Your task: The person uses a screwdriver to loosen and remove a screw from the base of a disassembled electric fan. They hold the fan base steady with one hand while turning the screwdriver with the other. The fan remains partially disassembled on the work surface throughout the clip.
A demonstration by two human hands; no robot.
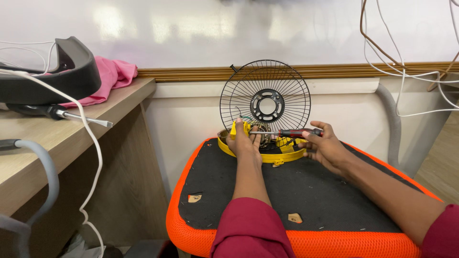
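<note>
A small fan lies partly taken apart on a black pad with an orange rim. Its yellow base holds the motor parts, and the black wire guard stands upright behind, against the wall. My left hand grips the yellow housing at the front of the base. My right hand holds a screwdriver with a red and black handle, its shaft pointing left into the fan's middle.
A wooden desk at the left carries another screwdriver, a black curved device, a pink cloth and a white cable. A grey hose and loose wires hang at the right.
</note>
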